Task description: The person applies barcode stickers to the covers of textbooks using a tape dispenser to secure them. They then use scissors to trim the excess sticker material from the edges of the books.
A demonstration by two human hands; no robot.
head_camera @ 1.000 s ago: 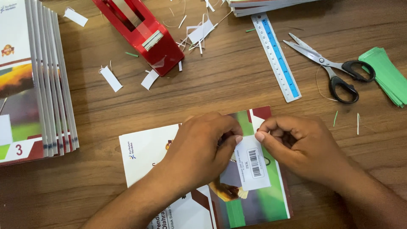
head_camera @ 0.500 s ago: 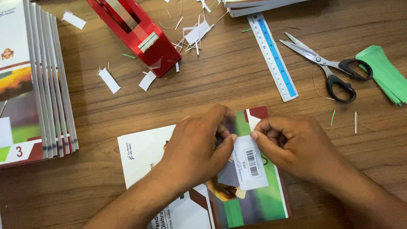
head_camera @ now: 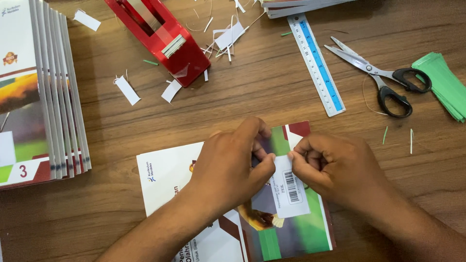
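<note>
On the wooden table [head_camera: 272, 97], left hand [head_camera: 228, 167] and right hand [head_camera: 335, 167] grips pinching a white barcode label [head_camera: 291, 187] over a book [head_camera: 291, 233]

A white rectangular barcode label [head_camera: 291, 187] lies on the green and maroon cover of a book [head_camera: 296, 233] at the worktop's near edge, its top end pinched between the left hand [head_camera: 228, 165] and right hand [head_camera: 335, 167]. Small blank white label strips [head_camera: 127, 90] lie scattered near a red tape dispenser [head_camera: 162, 36].
</note>
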